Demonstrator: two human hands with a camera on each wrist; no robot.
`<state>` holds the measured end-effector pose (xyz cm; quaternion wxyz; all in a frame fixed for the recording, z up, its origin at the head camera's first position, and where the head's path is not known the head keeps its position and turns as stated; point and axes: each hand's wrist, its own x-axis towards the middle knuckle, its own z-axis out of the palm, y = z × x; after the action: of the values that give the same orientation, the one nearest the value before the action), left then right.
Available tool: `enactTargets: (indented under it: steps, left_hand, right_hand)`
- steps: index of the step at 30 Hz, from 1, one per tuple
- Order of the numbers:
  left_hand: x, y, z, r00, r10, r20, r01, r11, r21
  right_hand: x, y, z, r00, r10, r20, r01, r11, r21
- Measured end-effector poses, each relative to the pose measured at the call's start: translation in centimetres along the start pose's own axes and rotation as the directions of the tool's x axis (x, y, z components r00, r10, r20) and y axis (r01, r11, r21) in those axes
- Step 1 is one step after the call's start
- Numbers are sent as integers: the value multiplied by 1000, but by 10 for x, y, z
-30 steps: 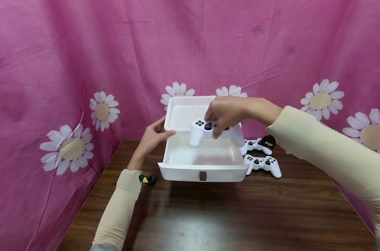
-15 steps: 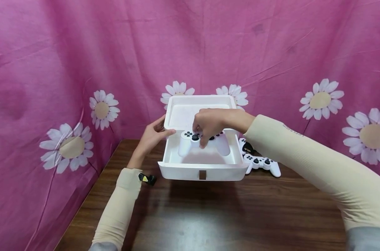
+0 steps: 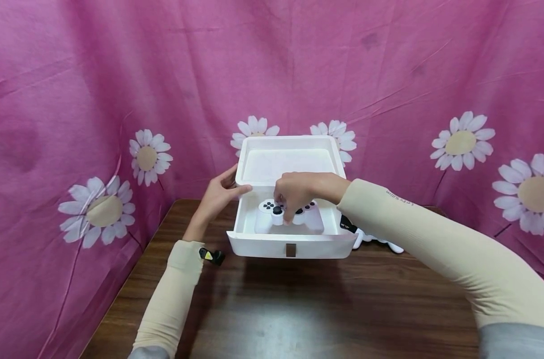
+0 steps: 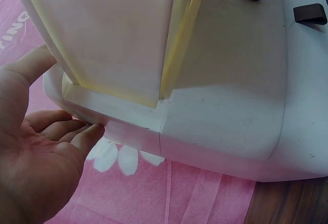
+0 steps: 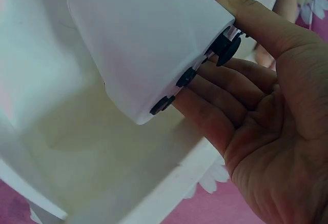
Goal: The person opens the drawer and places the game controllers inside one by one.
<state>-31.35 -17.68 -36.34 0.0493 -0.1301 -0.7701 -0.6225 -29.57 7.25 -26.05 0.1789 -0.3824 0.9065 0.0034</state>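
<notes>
one right hand (image 3: 294, 193) in pinch grip on white controller (image 5: 130, 44), left hand (image 3: 219, 196) around white box (image 3: 258, 247)

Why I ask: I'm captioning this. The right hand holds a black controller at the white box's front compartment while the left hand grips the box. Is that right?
No: the controller in the right hand is white with black sticks, as the head view shows. The rest is right.

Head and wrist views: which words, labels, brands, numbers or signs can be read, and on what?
"ING", white, after an unclear letter: pink floral cloth.
Dark print on the cream fabric right sleeve: too small to read.
Yellow sign on the black left-wrist device: too small.
</notes>
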Motion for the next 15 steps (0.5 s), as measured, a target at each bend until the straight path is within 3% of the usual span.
enactTargets:
  steps: [15]
  left_hand:
    - [0,-2,-1,1000,-2,10,3,1000,-11]
  right_hand:
    - [3,6,11,998,57,14,-57,998,-4]
